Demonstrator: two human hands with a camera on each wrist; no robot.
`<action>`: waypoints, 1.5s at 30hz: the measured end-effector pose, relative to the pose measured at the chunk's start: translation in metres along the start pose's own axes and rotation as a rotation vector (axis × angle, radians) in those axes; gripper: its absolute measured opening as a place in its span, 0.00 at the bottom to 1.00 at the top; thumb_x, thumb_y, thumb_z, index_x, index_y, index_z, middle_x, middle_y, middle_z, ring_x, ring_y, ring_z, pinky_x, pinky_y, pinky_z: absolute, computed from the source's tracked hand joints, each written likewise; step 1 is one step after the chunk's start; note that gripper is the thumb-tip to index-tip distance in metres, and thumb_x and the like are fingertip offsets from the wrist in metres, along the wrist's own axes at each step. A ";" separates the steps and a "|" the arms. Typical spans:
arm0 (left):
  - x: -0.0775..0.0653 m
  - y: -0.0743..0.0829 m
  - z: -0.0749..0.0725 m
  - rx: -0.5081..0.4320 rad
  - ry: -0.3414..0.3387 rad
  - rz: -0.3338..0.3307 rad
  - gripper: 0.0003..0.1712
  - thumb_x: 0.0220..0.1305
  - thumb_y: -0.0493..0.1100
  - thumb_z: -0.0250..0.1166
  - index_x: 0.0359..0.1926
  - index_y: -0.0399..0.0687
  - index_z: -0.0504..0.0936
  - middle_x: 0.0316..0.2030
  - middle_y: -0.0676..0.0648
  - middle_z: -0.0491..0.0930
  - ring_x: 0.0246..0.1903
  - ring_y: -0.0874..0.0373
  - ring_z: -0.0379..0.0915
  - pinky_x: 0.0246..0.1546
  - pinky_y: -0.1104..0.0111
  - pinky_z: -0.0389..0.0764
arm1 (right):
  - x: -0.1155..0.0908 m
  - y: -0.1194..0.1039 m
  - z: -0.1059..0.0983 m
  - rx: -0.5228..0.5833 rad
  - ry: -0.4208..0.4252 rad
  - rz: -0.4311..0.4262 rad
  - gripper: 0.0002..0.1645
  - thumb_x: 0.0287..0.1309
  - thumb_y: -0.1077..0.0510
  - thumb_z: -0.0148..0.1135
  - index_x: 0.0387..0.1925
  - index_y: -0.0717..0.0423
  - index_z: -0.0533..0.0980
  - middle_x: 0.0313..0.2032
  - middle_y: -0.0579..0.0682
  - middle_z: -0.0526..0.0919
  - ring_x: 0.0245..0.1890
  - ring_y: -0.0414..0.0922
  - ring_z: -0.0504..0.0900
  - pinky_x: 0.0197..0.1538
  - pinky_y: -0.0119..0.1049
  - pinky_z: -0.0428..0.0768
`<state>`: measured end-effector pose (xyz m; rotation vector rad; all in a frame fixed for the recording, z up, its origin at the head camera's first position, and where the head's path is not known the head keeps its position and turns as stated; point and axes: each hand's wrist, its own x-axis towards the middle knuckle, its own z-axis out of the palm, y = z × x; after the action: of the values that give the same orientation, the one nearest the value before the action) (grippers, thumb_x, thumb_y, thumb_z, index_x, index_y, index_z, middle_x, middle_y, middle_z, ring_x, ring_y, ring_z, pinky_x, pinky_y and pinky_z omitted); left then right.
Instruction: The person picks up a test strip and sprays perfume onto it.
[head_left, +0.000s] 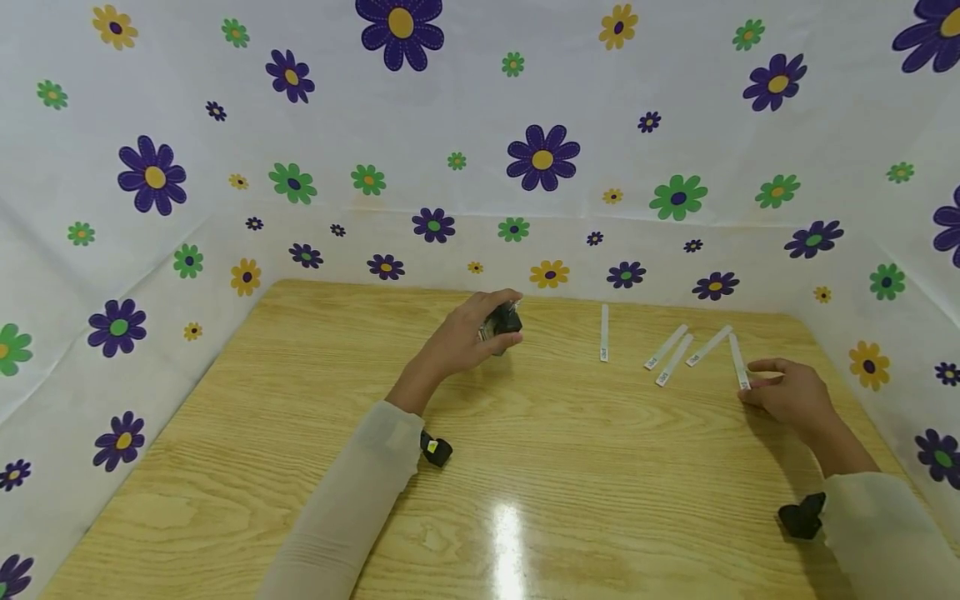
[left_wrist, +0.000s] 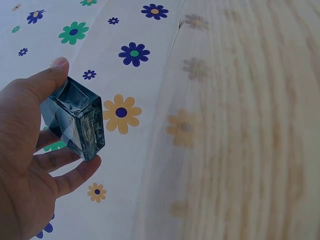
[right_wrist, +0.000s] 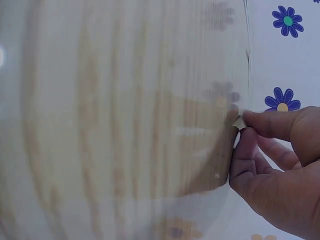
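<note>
My left hand (head_left: pixel 468 333) grips a bluish faceted glass bottle (left_wrist: pixel 77 117), which looks dark in the head view, above the far middle of the table. Thumb and fingers wrap its sides in the left wrist view. On the right, my right hand (head_left: pixel 795 396) pinches the near end of a narrow white paper strip (head_left: pixel 738 357) between thumb and forefinger. In the right wrist view only a small bit of the paper strip (right_wrist: pixel 240 122) shows at the fingertips. Other white strips with small dark print lie to its left, one strip (head_left: pixel 604 333) apart from the rest.
The wooden table (head_left: pixel 525 467) meets a white flower-print cloth (head_left: pixel 450 108) at the back and both sides. Three more strips, one of them a slanted strip (head_left: pixel 708 346), lie between the lone strip and my right hand. Black devices sit at both wrists.
</note>
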<state>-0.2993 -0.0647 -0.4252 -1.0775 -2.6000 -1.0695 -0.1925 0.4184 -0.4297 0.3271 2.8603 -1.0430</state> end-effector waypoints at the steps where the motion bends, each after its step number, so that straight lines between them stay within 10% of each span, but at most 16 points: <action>1: 0.000 0.000 0.000 0.000 0.001 0.001 0.36 0.71 0.60 0.65 0.75 0.67 0.64 0.65 0.43 0.71 0.60 0.43 0.73 0.59 0.45 0.76 | 0.000 0.000 0.000 0.004 -0.002 0.007 0.36 0.68 0.57 0.65 0.67 0.76 0.66 0.49 0.71 0.83 0.33 0.38 0.82 0.33 0.31 0.79; 34: 0.000 0.000 -0.004 -0.006 -0.006 -0.002 0.36 0.71 0.61 0.65 0.75 0.68 0.64 0.64 0.44 0.71 0.61 0.45 0.72 0.61 0.45 0.74 | -0.008 -0.024 0.001 0.237 -0.060 -0.008 0.31 0.78 0.59 0.48 0.68 0.83 0.60 0.58 0.72 0.72 0.35 0.30 0.79 0.42 0.30 0.84; 45: -0.001 0.001 -0.005 -0.019 0.000 -0.006 0.36 0.70 0.62 0.65 0.75 0.67 0.65 0.64 0.44 0.71 0.59 0.44 0.73 0.60 0.44 0.75 | -0.011 -0.043 0.013 0.314 -0.071 -0.158 0.27 0.78 0.62 0.49 0.64 0.83 0.63 0.42 0.46 0.78 0.37 0.31 0.79 0.43 0.31 0.85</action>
<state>-0.2986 -0.0678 -0.4217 -1.0738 -2.6004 -1.0975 -0.1911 0.3760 -0.4105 0.0806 2.6913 -1.5042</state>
